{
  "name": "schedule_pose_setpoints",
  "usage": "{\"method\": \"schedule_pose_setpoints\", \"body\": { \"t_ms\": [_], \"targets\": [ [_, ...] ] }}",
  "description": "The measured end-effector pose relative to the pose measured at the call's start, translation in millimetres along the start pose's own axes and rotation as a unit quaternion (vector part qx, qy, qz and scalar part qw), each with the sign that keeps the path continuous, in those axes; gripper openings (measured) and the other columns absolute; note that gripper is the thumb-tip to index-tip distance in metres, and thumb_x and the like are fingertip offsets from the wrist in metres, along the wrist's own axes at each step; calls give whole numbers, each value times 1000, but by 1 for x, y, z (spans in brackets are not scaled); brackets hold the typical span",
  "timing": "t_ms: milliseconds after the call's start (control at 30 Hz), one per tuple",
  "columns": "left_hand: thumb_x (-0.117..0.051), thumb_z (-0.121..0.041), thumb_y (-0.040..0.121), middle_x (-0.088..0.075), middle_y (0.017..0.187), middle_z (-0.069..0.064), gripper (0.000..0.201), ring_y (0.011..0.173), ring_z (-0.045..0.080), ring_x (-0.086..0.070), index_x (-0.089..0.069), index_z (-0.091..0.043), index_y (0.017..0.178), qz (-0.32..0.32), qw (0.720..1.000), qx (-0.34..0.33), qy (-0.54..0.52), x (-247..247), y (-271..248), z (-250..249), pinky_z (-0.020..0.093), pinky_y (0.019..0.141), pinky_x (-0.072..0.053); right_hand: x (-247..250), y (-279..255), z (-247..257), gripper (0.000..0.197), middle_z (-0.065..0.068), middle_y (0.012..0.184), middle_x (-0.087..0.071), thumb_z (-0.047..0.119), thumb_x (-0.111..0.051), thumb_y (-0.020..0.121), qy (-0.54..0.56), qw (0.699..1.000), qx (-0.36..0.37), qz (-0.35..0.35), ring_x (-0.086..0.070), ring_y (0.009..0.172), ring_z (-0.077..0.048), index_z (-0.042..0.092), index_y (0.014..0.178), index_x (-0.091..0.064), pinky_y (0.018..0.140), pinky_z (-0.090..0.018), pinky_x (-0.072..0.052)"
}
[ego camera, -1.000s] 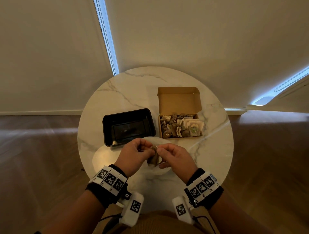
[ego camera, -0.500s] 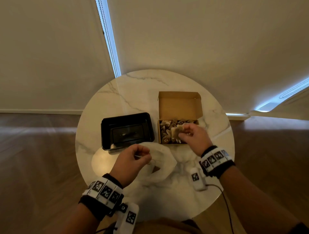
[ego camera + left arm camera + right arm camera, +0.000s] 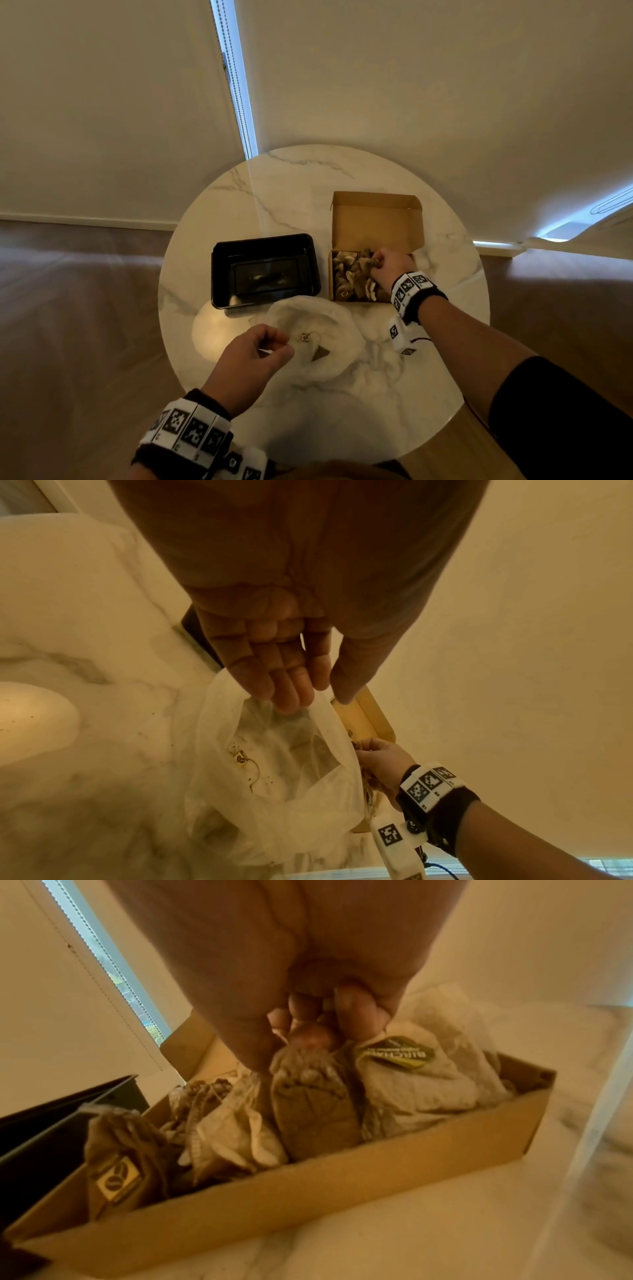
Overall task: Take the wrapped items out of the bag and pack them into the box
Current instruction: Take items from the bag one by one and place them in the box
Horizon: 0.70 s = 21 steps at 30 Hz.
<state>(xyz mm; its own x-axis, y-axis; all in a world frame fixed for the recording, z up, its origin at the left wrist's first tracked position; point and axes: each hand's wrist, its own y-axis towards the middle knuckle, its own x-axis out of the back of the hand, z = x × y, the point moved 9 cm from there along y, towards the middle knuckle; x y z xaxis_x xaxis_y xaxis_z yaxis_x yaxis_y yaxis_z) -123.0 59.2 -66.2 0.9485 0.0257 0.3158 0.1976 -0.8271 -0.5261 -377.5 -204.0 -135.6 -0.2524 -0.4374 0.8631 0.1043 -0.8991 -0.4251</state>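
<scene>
An open cardboard box (image 3: 376, 219) (image 3: 308, 1191) on the table's right holds several wrapped items (image 3: 349, 277), paper pouches with tags. My right hand (image 3: 376, 262) (image 3: 308, 1039) is inside the box and pinches the top of a brown wrapped item (image 3: 315, 1104), which stands among the others. A white translucent bag (image 3: 329, 322) (image 3: 274, 791) lies in front of the box. My left hand (image 3: 284, 346) (image 3: 322, 699) pinches its rim and holds the mouth open. A small tag on a string (image 3: 305, 337) (image 3: 240, 758) and a brown piece (image 3: 320, 354) lie inside the bag.
A black plastic tray (image 3: 263, 270) (image 3: 51, 1123) sits left of the box, close beside it. Everything rests on a round marble table (image 3: 308, 185) near a wall with blinds. The box's lid stands up at the far side.
My right hand left the bag with a wrapped item, moved right to the box and lowered it in. The left hand stayed at the bag's rim.
</scene>
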Motion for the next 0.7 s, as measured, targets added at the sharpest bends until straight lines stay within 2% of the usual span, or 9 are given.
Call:
{"method": "schedule_pose_setpoints", "body": {
  "t_ms": [167,267,333,400,467,533,633,700],
  "targets": [
    [-74,-29,92,-72,95,-4,13,86,11,-69,-68,-29,103,5,1000,5,17,-5,0,-1,22,75,-54,8,-11,9,40,-6,118,-69,34,-70,89,-12,1000,16,1,-65,104,-29,23,125,-59,90,-40,-56],
    [-71,-30,95,-69,98,-10,10,86,6,-67,-66,-32,103,6,998,-17,61,-9,2,-12,17,75,-51,26,-33,17,43,-4,129,-59,36,-69,90,17,998,37,-38,-61,111,-26,21,128,-59,94,-39,-53],
    [-67,-31,98,-66,100,-15,9,89,2,-64,-64,-35,105,19,993,-35,111,-17,7,-21,15,75,-50,38,-61,24,33,0,124,-56,33,-67,93,54,994,67,-68,-60,105,-20,22,123,-62,88,-33,-50],
    [-63,-31,100,-66,102,-17,11,92,0,-63,-66,-35,110,40,984,-55,163,-28,16,-28,15,79,-51,42,-95,32,19,6,111,-61,32,-64,95,103,986,103,-76,-61,97,-12,24,112,-65,83,-28,-51],
    [-59,-28,102,-66,104,-18,16,90,-4,-62,-68,-33,114,59,973,-78,209,-42,31,-33,11,78,-51,31,-126,35,17,12,99,-64,40,-63,95,133,984,112,-44,-62,92,-6,27,105,-65,80,-27,-55],
    [-58,-24,102,-68,107,-14,21,88,-6,-60,-69,-29,120,91,960,-83,250,-62,48,-33,8,77,-47,5,-149,31,34,14,104,-62,58,-59,92,104,991,86,19,-62,96,-7,29,111,-61,79,-27,-52],
    [-64,-24,99,-70,117,-7,25,107,11,-65,-68,-27,123,138,933,-66,327,-90,70,-21,25,93,-52,-35,-173,15,62,9,117,-61,74,-55,85,69,993,21,91,-61,105,-12,29,127,-53,87,-34,-52],
    [-67,-27,97,-69,118,-4,21,110,18,-65,-70,-27,117,167,917,-39,359,-101,79,-8,27,91,-51,-52,-182,7,62,8,112,-64,74,-56,85,91,990,-12,112,-63,102,-14,28,127,-53,88,-36,-53]
  ]
}}
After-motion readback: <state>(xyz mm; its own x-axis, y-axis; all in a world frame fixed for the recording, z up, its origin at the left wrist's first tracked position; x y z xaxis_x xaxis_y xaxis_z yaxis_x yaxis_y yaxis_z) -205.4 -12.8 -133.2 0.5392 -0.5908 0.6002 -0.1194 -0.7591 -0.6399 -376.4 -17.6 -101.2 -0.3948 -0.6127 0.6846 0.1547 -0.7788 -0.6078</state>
